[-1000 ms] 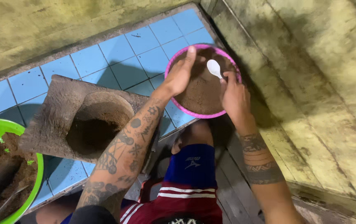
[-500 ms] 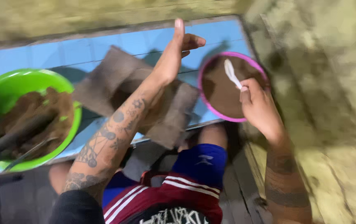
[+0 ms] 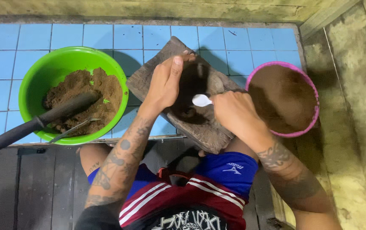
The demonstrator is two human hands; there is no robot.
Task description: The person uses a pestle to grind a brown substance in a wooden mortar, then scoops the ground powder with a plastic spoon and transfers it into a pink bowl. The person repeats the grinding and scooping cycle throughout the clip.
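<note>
The right hand [image 3: 234,113] is clamped around the handle of a small white plastic spoon [image 3: 201,100], whose bowl points left, toward the dark hollow of a rough grey stone mortar block [image 3: 210,130] lying directly under both hands. The spoon's long axis runs roughly left to right, bowl end just over the hollow's right rim. The left hand [image 3: 166,81] rests on the block's far-left edge, fingers curled loosely together and thumb up; it grips nothing that I can make out. The two hands are near each other but apart, with the hollow between them. Just right of the right hand stands a pink-rimmed round bowl of fine brown powder [image 3: 300,132]. Well left of the left hand sits a bright green plastic bowl [image 3: 34,81] of coarse brown crumbs, with a black-handled tool [image 3: 38,121] and a thin metal utensil [image 3: 72,129] leaning in it.
</note>
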